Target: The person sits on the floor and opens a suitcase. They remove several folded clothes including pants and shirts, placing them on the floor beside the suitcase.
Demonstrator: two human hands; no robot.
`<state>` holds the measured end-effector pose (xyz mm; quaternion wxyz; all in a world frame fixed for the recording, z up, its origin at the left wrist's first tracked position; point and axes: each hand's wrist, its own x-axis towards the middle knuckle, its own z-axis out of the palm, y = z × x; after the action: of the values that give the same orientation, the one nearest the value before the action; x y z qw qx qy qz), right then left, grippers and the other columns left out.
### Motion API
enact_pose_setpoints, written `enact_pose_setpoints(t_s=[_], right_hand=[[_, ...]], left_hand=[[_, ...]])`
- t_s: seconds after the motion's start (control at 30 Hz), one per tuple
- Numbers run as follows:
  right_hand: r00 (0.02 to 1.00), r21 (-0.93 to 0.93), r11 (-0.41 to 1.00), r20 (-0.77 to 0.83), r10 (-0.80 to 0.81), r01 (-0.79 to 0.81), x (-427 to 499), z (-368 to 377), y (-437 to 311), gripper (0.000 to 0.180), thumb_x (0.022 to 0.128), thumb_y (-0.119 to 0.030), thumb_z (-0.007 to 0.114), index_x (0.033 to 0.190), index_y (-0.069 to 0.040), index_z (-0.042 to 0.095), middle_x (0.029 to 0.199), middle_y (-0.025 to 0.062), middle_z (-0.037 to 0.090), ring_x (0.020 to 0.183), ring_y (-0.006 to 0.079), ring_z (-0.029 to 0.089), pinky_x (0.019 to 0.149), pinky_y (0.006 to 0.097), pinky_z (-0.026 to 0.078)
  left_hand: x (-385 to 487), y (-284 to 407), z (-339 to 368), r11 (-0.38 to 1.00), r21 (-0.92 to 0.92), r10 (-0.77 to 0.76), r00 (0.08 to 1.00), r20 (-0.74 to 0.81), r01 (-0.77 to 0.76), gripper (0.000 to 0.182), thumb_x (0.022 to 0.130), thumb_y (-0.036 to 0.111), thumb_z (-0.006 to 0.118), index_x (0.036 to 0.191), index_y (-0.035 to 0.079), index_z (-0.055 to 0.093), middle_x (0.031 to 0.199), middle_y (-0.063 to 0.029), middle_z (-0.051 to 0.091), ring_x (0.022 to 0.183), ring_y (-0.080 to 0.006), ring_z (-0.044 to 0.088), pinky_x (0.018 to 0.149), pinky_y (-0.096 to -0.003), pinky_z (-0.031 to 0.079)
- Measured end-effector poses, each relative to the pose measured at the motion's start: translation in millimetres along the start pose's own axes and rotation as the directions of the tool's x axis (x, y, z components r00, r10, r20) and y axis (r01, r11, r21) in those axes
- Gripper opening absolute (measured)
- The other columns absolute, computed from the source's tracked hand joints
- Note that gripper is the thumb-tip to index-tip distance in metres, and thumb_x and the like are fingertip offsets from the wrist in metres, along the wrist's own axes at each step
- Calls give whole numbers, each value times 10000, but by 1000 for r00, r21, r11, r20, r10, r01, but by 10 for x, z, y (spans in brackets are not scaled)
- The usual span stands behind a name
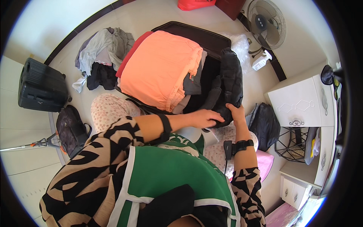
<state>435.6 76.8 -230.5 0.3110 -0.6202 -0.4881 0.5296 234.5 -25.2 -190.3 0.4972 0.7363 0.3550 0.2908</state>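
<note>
A black suitcase (195, 35) lies open on the floor before me. Along its right side runs a bundled black denim garment (231, 76) with seams and a pocket. My right hand (237, 114) grips the garment's near right edge, thumb on top and fingers hidden underneath. Beside it, my left hand (207, 118) rests its fingertips on the near end; whether it grips the cloth is hidden. An orange zip jacket (158, 68) lies folded over the suitcase's left part, on top of a red garment (133, 54). Dark grey cloth (192, 84) shows at the jacket's right edge.
A clothes pile (106, 48) lies on the floor at left, near an upright black suitcase (42, 85) and a dark backpack (72, 129). To the right are a fan (266, 24), a spray bottle (261, 61), clear plastic wrap (240, 46), a black bag (265, 126) and a white cabinet (295, 99).
</note>
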Motion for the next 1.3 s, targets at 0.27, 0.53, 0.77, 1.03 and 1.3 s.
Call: enact_pose_setpoints(t_s=[0.27, 0.53, 0.77, 1.03, 1.3], right_hand=[[998, 190, 981, -16, 53, -49, 43, -154, 66, 580, 604, -41, 728, 1130, 41, 500, 985, 145, 609, 863, 249, 599, 790, 334, 492], [966, 282, 926, 10, 259, -251, 58, -323, 170, 572, 653, -33, 717, 1168, 32, 477, 1059, 166, 592, 921, 284, 601, 819, 355, 501], [961, 235, 935, -8, 275, -265, -14, -288, 82, 533, 689, -78, 716, 1167, 18, 500, 1074, 165, 593, 936, 281, 599, 839, 353, 495], [979, 204, 958, 33, 199, -202, -165, -171, -155, 622, 675, -172, 747, 1190, 46, 476, 1089, 166, 584, 957, 262, 586, 832, 336, 483], [973, -292, 950, -226, 39, -106, -81, 92, -23, 1083, 510, -392, 837, 1320, 57, 275, 1088, 184, 587, 1023, 293, 568, 893, 354, 450]], left_hand=[[-889, -446, -683, 888, -121, -459, 839, -291, 444, 227, 876, 87, 475, 1057, 17, 593, 842, -62, 622, 725, -113, 579, 665, -251, 481], [-1202, -543, -520, 862, -89, -506, 835, -215, 499, 297, 854, 118, 518, 1139, 40, 552, 930, -66, 626, 829, -117, 561, 767, -258, 457], [-706, -377, -266, 913, -18, -409, 913, -1, 409, 640, 818, 188, 566, 1383, 102, 278, 1335, -190, 356, 1134, -246, 450, 947, -331, 373], [10, -331, 106, 902, 153, -427, 888, 171, 404, 791, 804, 313, 566, 1425, 88, 132, 1466, -181, 139, 1350, -303, 174, 1085, -412, 171], [91, -404, 279, 903, 377, -294, 938, 186, 208, 816, 773, 290, 594, 1405, 25, 149, 1451, -227, 143, 1349, -373, 124, 1103, -435, 102]])
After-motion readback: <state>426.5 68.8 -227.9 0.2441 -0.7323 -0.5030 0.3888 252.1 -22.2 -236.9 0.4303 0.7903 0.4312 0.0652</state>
